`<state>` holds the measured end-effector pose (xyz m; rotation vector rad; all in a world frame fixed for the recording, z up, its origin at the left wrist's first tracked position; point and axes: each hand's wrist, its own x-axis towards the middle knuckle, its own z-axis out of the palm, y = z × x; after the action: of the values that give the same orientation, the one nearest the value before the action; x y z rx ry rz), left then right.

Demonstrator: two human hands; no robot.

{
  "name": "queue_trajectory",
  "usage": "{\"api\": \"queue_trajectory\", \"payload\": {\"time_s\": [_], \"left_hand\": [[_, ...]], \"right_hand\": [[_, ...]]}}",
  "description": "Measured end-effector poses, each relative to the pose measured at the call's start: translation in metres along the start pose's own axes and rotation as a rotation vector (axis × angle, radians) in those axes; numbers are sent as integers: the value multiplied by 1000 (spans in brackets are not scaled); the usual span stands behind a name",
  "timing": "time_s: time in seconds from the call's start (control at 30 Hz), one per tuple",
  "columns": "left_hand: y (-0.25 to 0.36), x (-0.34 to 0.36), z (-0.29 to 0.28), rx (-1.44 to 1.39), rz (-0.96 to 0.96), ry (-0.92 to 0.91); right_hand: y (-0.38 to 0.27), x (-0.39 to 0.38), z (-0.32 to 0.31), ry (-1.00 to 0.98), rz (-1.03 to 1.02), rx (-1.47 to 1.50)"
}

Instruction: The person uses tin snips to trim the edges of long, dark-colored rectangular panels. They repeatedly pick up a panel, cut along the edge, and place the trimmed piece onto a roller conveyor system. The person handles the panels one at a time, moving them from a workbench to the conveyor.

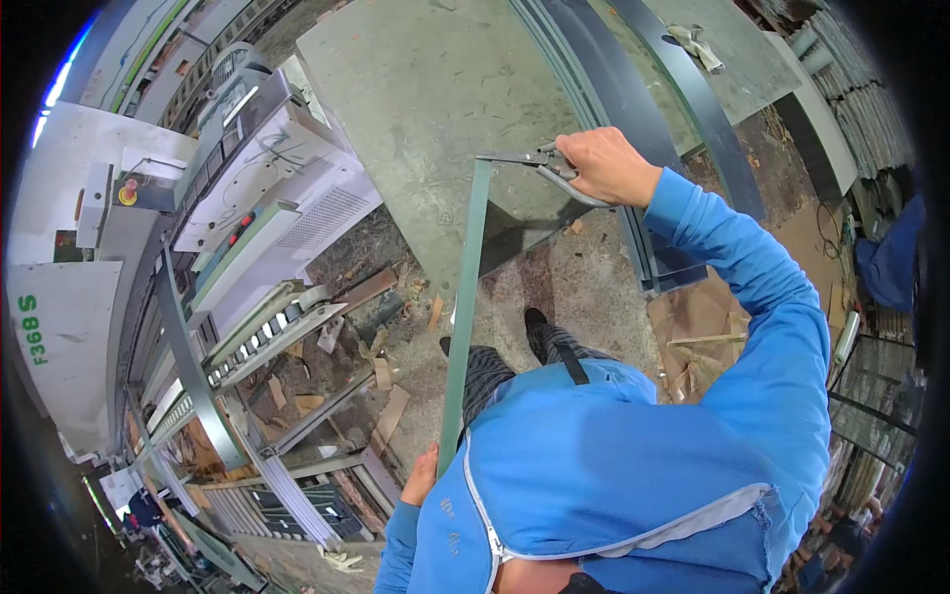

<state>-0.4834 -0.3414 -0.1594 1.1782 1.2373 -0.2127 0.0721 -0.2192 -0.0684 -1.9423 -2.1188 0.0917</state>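
Fingers (568, 148) of the right hand (616, 166) clamp a plier-like tool (541, 160) at the green strip's (466, 312) far end; the left hand (420, 479) grips its near part; dark panels (606, 79) lie to its right.

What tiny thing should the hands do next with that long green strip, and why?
Maybe check the hand tool sits squarely at the far end of the green strip. The right hand holds the tool with its tip at that end, but I can't tell if it grips; the left hand holds the strip lower down.
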Motion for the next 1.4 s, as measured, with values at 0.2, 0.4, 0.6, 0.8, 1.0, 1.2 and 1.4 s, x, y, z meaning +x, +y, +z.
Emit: {"api": "queue_trajectory", "payload": {"time_s": [0.2,0.4,0.6,0.8,1.0,1.2,1.4], "left_hand": [[9,-5,9,-161,-73,25],[56,-31,-9,-29,89,160],[151,-92,-33,104,186,452],[182,-123,7,785,242,899],[147,-114,36,1045,389,1027],[138,-108,41,1085,424,1081],[133,-103,41,1074,463,1093]], "right_hand": [[8,-3,6,9,-20,-28],[27,-2,-4,73,73,-65],[16,8,-28,116,248,-60],[-2,6,-20,88,215,-49],[-6,9,-10,65,161,-71],[-12,8,-16,40,110,-101],[-8,7,-11,32,86,-87]]}}
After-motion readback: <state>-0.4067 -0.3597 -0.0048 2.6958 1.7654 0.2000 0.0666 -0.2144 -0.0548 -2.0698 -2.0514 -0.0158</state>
